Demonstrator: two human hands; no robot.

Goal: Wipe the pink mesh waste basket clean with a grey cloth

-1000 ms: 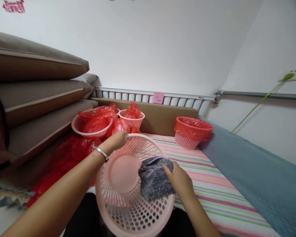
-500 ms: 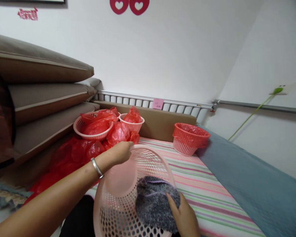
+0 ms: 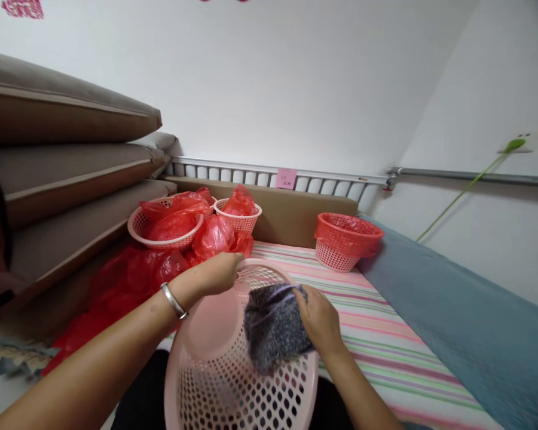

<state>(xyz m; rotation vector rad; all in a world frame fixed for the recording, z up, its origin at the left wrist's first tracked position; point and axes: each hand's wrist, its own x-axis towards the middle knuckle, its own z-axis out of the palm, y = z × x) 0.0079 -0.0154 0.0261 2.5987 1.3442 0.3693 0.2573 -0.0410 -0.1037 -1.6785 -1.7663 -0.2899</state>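
A pink plastic basket (image 3: pixel 240 382) with a perforated wall lies tipped in front of me, its mouth turned toward me. My left hand (image 3: pixel 222 273) is closed on its far rim; a silver bangle circles that wrist. In my right hand (image 3: pixel 320 316) a dark grey speckled cloth (image 3: pixel 275 328) with a pale purple stripe is gripped at its right edge. The cloth lies against the inner side of the basket, and the fingers behind it are hidden.
Pink baskets (image 3: pixel 165 243) with red plastic bags (image 3: pixel 215 236) stand at the back left. A red-lined basket (image 3: pixel 347 242) sits on the striped sheet (image 3: pixel 385 334) at right. Stacked cushions (image 3: pixel 72 173) rise on the left; a radiator (image 3: pixel 251 176) runs along the wall.
My right hand has moved up and away from me along the basket's inside, with the cloth in it. My left hand keeps its hold on the rim. The view has tilted down slightly.
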